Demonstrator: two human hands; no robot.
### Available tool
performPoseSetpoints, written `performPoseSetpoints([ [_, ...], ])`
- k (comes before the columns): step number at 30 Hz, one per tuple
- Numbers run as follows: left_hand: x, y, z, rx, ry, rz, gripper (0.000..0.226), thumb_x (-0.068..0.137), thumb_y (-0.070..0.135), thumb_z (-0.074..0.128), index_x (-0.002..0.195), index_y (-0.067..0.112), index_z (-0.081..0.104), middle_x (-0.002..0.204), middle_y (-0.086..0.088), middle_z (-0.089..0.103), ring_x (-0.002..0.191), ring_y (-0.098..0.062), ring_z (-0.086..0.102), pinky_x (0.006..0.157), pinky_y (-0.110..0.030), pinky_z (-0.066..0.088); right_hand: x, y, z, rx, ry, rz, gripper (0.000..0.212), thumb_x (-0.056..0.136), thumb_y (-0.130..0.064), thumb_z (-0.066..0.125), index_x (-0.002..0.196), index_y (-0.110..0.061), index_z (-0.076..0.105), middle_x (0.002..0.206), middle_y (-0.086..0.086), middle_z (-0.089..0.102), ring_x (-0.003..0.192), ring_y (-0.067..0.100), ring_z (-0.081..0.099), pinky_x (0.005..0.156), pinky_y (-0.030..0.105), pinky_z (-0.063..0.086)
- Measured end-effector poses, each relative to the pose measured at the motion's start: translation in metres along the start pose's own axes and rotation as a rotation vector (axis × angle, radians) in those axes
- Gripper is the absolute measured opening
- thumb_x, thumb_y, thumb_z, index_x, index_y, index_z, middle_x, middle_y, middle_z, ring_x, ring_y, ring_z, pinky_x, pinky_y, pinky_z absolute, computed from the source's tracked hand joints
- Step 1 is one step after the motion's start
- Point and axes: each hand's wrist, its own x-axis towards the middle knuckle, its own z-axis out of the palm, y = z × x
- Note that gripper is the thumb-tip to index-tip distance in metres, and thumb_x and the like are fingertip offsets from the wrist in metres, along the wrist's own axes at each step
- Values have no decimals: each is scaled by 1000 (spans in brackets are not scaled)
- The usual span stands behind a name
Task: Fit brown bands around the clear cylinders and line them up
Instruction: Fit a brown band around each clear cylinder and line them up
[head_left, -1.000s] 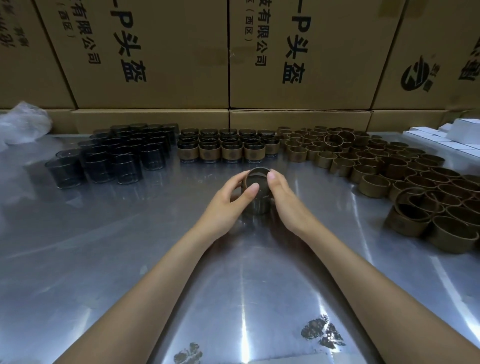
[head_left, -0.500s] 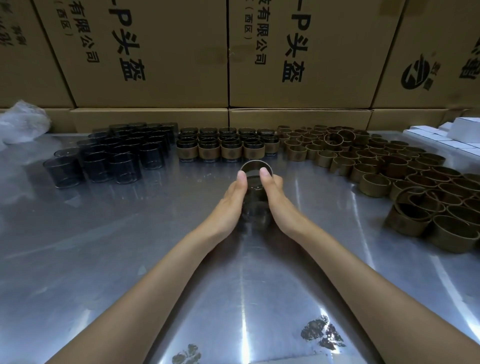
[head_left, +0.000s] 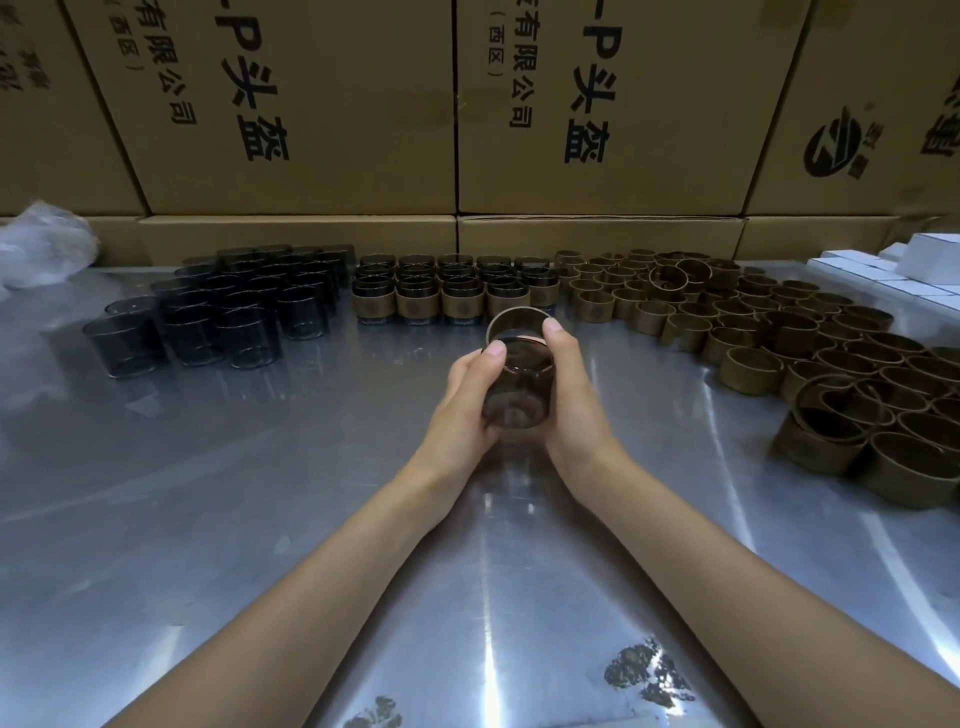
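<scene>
At 11 o'clock, the cardboard box (head_left: 291, 104) behind the surface carries large black print "-P头盔" running down its face, with smaller characters "有限公司" and "(西区)" beside it. At 12 to 1 o'clock, a second cardboard box (head_left: 623, 104) repeats "-P头盔", "有限公司" and "(西区)". At 2 o'clock, a third box (head_left: 852, 104) shows a round black logo; its small characters are too blurred to read. Emblems stamped on the banded cylinders (head_left: 460, 300) are illegible.

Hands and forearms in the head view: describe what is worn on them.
Nothing is worn. The left hand and right hand are bare, with no gloves, rings, watch or wristbands visible. Both forearms are uncovered down to the frame's bottom edge; no sleeves show. Fingernails are short and unpainted.
</scene>
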Motion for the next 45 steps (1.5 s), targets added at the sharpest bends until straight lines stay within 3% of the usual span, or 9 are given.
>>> performPoseSetpoints([
  [12,-4,4,1,-42,89,49,38,96,42,46,123,18,60,118,-9,67,112,-22,63,92,-39,53,-1,-3,0,149,-8,-11,66,71,-64,59,118,-18,62,107,9,71,94,22,71,68,37,56],
  [15,-6,7,3,-79,101,47,36,97,35,46,123,14,60,119,-12,66,113,-25,62,76,-29,56,-1,-4,-2,250,-25,12,55,81,-52,57,117,-10,62,92,7,73,79,19,72,57,34,55],
  [19,-6,8,3,-92,117,28,37,98,31,45,127,11,56,124,-14,63,113,-28,61,66,-24,52,0,-2,-3,256,-26,28,45,92,-41,53,118,-5,62,91,8,72,79,18,71,65,34,57],
  [24,-2,14,-4,-105,122,5,40,97,25,47,134,9,49,129,-17,60,115,-32,59,71,-33,53,0,-7,-1,309,-168,83,35,96,-35,48,91,-13,75,89,8,73,82,19,70,73,34,57],
  [26,-1,18,-10,-100,111,15,46,94,22,52,137,7,46,132,-18,56,121,-33,55,88,-42,50,1,-12,-7,244,-229,168,35,91,-40,53,99,-13,73,100,9,71,95,22,67,82,35,56],
  [30,-2,26,-24,-85,41,-10,71,76,20,70,140,7,42,134,-15,57,119,-25,58,86,-32,51,1,-24,-23,45,-369,446,66,70,-54,63,112,-4,61,103,10,69,91,20,68,83,28,52],
  [34,-7,33,-33,-21,-145,-140,41,78,33,69,115,17,64,116,-5,69,108,-15,64,89,-24,52,2,-25,-27,118,-380,440,62,73,-49,66,112,-1,61,111,14,66,97,22,66,94,29,49],
  [41,-10,31,-42,-70,-230,-235,34,70,42,73,98,21,76,107,-6,72,99,-14,69,78,-21,55,0,-26,-34,205,-548,382,60,61,-47,83,110,-14,73,115,7,68,104,18,65,95,29,49],
  [45,-11,28,-42,-120,-355,-164,59,47,49,91,96,19,78,106,-8,72,102,-15,68,83,-24,54,-2,-23,-32,278,-592,362,72,43,-45,94,105,-14,74,113,7,66,101,17,63,95,27,46],
])
